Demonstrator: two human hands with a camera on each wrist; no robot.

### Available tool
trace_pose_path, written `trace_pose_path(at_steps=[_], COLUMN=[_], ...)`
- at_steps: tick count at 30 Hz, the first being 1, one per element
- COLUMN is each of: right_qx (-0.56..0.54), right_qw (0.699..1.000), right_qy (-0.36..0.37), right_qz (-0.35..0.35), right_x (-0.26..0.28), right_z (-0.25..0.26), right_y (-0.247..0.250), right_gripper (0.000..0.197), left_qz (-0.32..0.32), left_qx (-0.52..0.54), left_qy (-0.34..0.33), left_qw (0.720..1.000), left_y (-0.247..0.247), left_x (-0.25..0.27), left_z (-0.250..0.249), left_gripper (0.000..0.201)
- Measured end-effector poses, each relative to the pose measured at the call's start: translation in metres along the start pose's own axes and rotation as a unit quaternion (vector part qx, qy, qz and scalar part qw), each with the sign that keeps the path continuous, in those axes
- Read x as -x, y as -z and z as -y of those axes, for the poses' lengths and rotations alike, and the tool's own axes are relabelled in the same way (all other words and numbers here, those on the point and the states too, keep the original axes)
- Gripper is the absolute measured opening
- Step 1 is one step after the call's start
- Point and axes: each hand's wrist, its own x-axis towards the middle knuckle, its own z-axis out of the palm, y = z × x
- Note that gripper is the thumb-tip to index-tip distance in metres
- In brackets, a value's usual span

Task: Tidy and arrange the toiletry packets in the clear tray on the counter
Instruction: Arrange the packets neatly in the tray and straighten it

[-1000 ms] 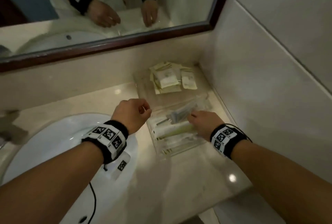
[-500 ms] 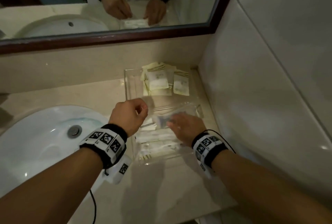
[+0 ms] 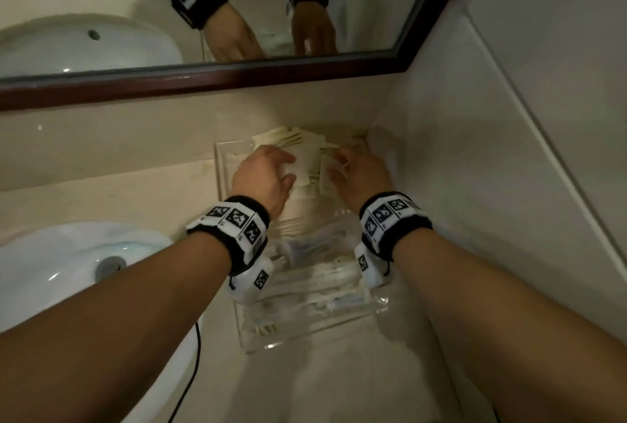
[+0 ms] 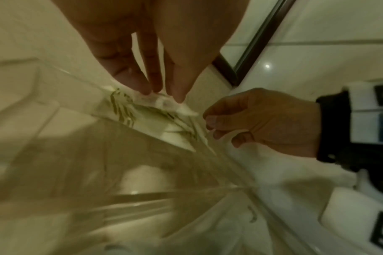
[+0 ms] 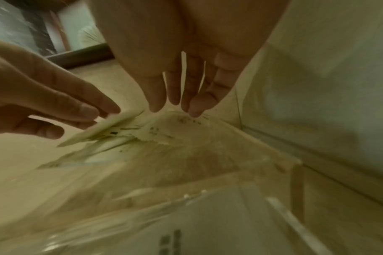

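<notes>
A clear tray (image 3: 223, 168) stands on the counter in the corner by the wall. Its far compartment holds a loose stack of cream packets (image 3: 308, 154), and the near one holds long plastic-wrapped items (image 3: 322, 273). Both hands are at the far compartment. My left hand (image 3: 288, 168) reaches in with straight fingers, its fingertips (image 4: 157, 90) touching the top of the packets (image 4: 147, 119). My right hand (image 3: 342, 164) is on the right side of the stack, its fingertips (image 5: 155, 107) on the packets (image 5: 160, 136). From the right wrist, the left hand (image 5: 88, 113) touches a tilted packet's edge.
A white sink (image 3: 68, 270) lies to the left of the tray, with a black cable (image 3: 193, 371) over its rim. A dark-framed mirror (image 3: 203, 15) hangs behind. The tiled wall (image 3: 509, 151) stands close on the right. Bare counter (image 3: 322, 388) runs in front of the tray.
Both hands moved from the near compartment with the long wrapped items to the packets at the back. The left hand went from curled to straight fingers.
</notes>
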Motion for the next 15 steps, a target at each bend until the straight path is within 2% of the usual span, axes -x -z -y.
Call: trace_pose_path(at_steps=[4,8,11,15], right_qx=[0.015,0.009,0.005,-0.011], right_qw=[0.999,1.0,0.999,0.998], right_qy=[-0.018,-0.022,-0.035,-0.067], right_qz=[0.028,-0.005,-0.006,-0.02], right_x=[-0.006,-0.009,-0.011,-0.006], right_z=[-0.001,0.001,0.003,0.004], right_y=[-0.016,-0.023,-0.022,-0.016], right_gripper=[0.043,0.028,0.02,0.01], left_qz=[0.019,0.027,0.037,0.048], left_qx=[-0.032,-0.055,-0.057,-0.074], left_qy=[0.011,0.025,0.039,0.042], left_qw=[0.999,0.998,0.997,0.995], left_y=[-0.012,-0.014,-0.013,-0.008], left_x=[-0.013,-0.021,-0.026,-0.025], left_z=[0.007,0.01,0.011,0.005], left_gripper=[0.037,0.023,0.012,0.012])
